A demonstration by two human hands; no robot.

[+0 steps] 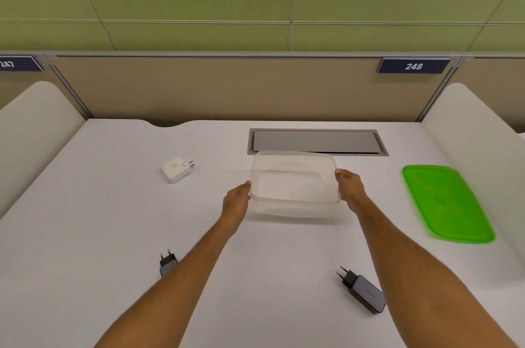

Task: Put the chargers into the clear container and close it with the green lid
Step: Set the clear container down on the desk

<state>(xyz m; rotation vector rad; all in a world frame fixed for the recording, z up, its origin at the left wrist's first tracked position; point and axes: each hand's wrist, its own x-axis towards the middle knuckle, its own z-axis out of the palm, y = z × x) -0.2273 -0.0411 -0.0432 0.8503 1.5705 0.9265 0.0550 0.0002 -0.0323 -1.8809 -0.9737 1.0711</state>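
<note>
1. Your clear container [295, 184] sits open and empty near the middle of the white bench [99, 220], just in front of the grey cable hatch [316, 141] set into the surface.
2. Your left hand [237, 201] presses against the container's left wall, and your right hand [350, 188] presses against its right wall, so the two hands clamp the container between them. You cannot tell from this view whether its base is touching the bench or slightly raised.
3. The green lid [447, 202] lies flat on the bench to the right of the container, well apart from it and close to the white side partition [477, 131].
4. The white charger [176, 169] lies to the left of the container and somewhat farther back, with its prongs pointing to the right.
5. A dark charger [362, 291] lies on the near right of the bench, just left of your right forearm, prongs pointing up and left.
6. Another dark charger [167, 262] lies on the near left, partly hidden under your left forearm, prongs pointing away from you.
7. Behind the bench stands a beige divider carrying a blue number plate [413, 66] that reads 248, with a green panelled wall above it.
</note>
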